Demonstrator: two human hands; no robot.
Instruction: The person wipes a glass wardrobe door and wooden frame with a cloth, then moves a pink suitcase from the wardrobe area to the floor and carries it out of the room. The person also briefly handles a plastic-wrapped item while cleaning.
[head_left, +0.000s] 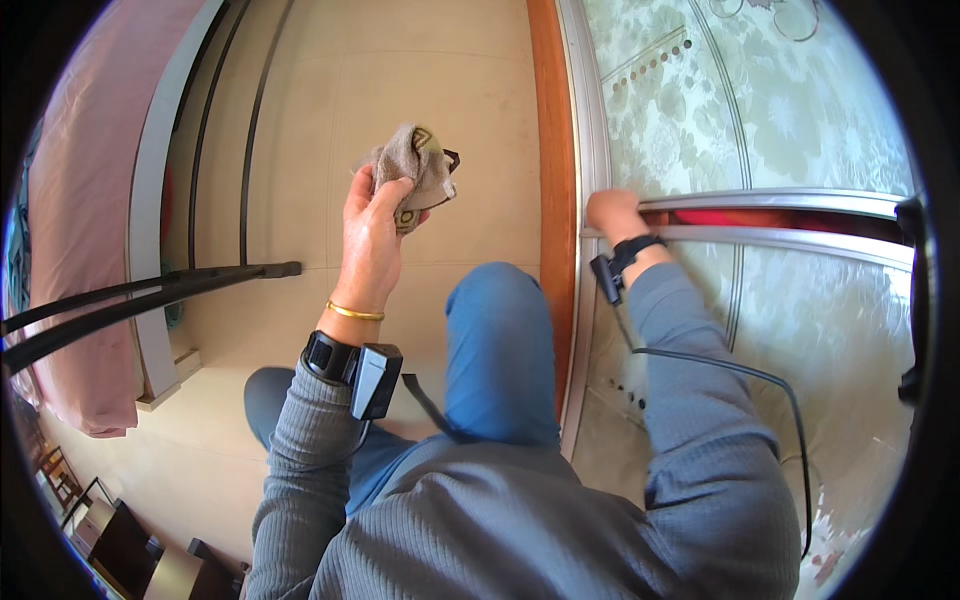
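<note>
A bunched grey-beige cloth (420, 169) with a dark pattern is gripped in my left hand (379, 214), above the tiled floor. My thumb presses on its near side. My right hand (615, 214) rests at the metal frame edge of a sliding door panel (765, 199) with a pale floral pattern. Its fingers are curled and mostly hidden, so whether they grip the edge cannot be told. Beside the hand, a narrow gap between two panels shows something red (720, 217). Each wrist wears a black strap with a small device.
A black metal rack (247, 274) stands at the left, near a bed with a pink cover (97, 247). An orange-brown wooden strip (555, 187) runs along the floor beside the door track. Dark furniture (127, 547) is at the lower left. A black cable (795, 420) hangs by my right arm.
</note>
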